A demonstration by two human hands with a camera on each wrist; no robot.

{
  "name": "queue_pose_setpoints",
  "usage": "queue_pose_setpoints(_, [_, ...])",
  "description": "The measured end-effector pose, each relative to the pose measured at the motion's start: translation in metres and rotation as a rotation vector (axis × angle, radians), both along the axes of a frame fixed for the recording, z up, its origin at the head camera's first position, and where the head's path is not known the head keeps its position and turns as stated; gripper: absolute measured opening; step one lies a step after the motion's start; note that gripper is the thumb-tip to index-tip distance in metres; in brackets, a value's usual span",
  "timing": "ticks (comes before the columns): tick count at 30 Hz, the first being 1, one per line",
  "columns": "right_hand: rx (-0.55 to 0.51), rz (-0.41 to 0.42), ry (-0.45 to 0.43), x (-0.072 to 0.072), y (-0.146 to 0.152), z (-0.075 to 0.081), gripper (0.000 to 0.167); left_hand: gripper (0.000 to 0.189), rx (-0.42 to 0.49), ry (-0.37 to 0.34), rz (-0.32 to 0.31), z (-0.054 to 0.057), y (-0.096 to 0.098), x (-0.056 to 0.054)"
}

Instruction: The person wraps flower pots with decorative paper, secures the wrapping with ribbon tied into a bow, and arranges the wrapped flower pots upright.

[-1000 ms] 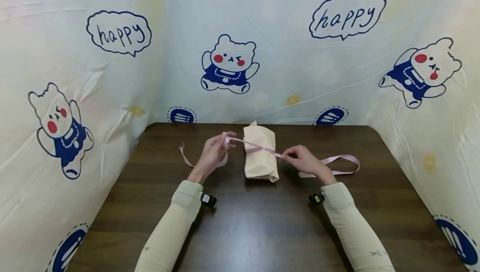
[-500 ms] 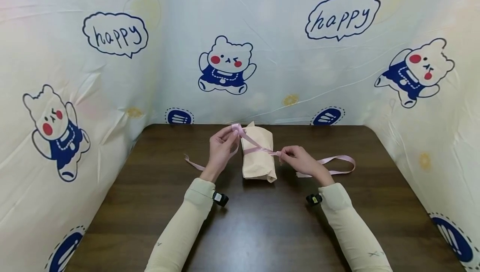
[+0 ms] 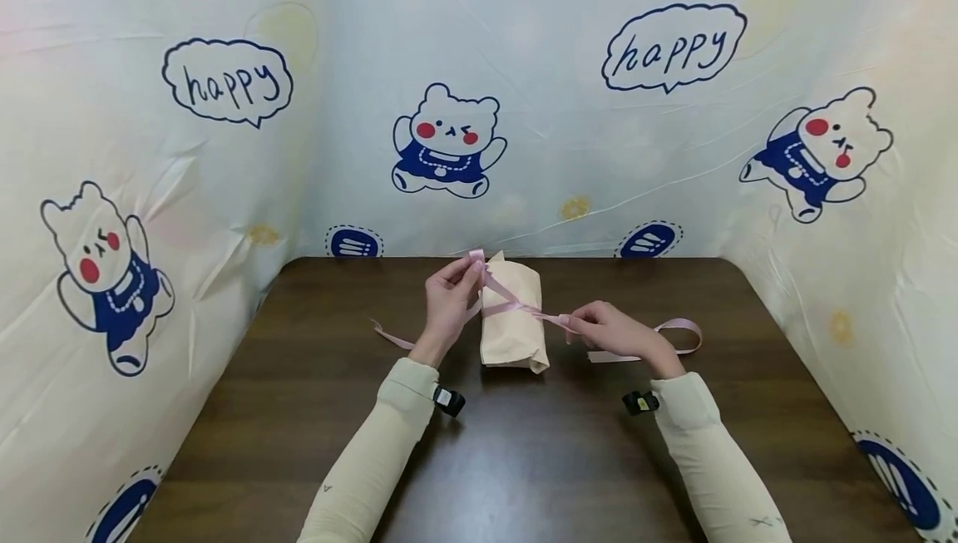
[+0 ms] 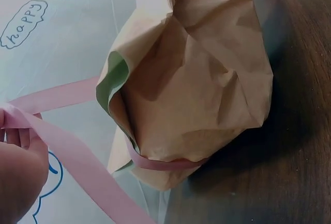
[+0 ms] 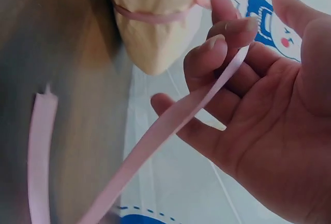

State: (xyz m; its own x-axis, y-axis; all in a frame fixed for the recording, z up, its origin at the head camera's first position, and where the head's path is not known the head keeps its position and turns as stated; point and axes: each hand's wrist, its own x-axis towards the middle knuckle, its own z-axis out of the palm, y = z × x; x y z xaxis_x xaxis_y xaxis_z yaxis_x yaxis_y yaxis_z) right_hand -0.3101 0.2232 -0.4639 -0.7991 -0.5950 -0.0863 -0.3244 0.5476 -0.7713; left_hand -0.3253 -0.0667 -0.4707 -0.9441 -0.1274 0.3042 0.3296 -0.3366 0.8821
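Observation:
A paper-wrapped parcel [image 3: 512, 342], light brown and creased, lies on the table with a pink ribbon [image 3: 516, 305] round its middle. The ribbon strands cross on top of the parcel. At its upper left, my left hand [image 3: 451, 298] pinches one length of ribbon between thumb and fingers, raised off the paper. On the other side, my right hand [image 3: 609, 328] holds ribbon pulled out from the crossing. In the right wrist view the strip runs through the curled fingers of the right hand [image 5: 248, 89], with the thumb apart. The left wrist view shows the parcel's folded end [image 4: 191, 79].
Loose ribbon tails lie on the dark wooden table [image 3: 479, 460], one left of the left hand, another looped [image 3: 683, 333] behind the right wrist. A printed cloth curtain [image 3: 554, 152] surrounds the table's back and sides.
My left hand has moved right and farther back, bringing its ribbon length close to the parcel's left edge. My right hand has shifted slightly away from the parcel. The head view has tilted a little.

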Motion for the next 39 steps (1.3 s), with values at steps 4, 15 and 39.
queue_pose_setpoints(4, [-0.055,0.013,0.016,0.002,0.005,0.009,0.040,0.026,-0.002,0.042,-0.043,-0.001,0.001,-0.001])
queue_pose_setpoints(15, [-0.184,-0.021,0.131,0.002,-0.003,0.024,0.022,0.023,0.017,0.021,-0.059,0.002,0.007,-0.002])
queue_pose_setpoints(39, [-0.284,-0.264,0.205,-0.022,-0.072,0.050,0.037,0.016,-0.166,0.020,-0.101,-0.004,0.025,0.003])
